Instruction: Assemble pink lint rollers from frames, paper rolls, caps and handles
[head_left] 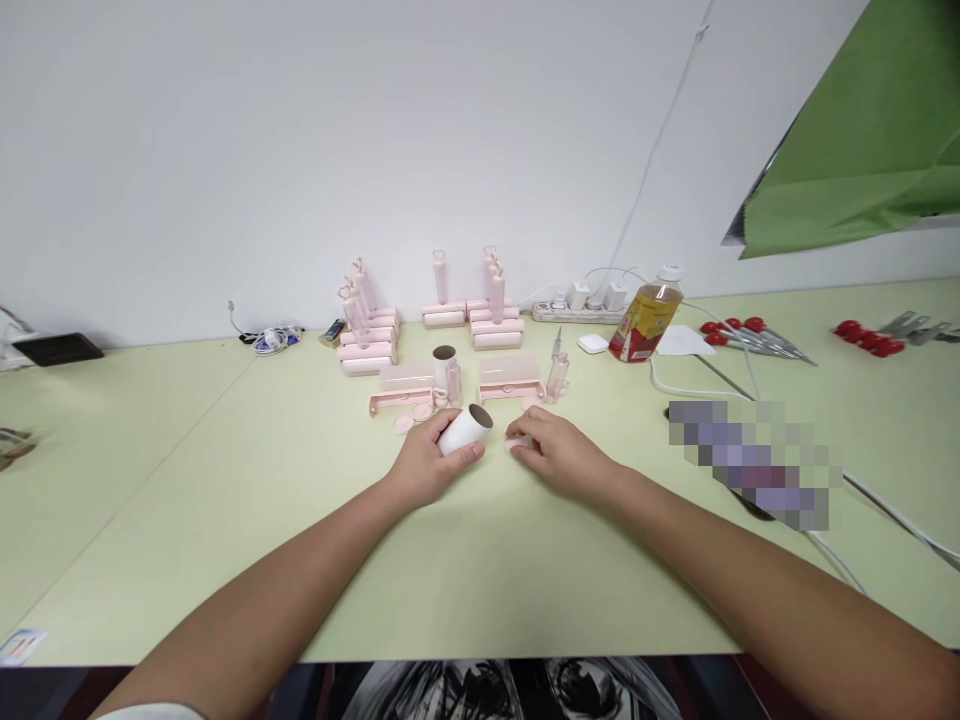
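Observation:
My left hand (427,462) is wrapped round a white paper roll (465,429) with a brown core, held tilted just above the pale green table (225,480). My right hand (555,452) rests on the table beside it, fingers pinched on a small pale pink piece (516,441). Just behind the hands lie pink lint-roller parts: two pink trays (510,378), small pink discs (409,418), a clear tube (556,377) and another upright roll (444,364).
Stacks of pink rollers with upright handles (367,335) stand near the wall. A bottle of yellow liquid (643,318), a power strip (577,305), red-handled tools (739,335), cables (885,510) and a green sheet (862,140) are to the right. A dark device (56,348) lies far left.

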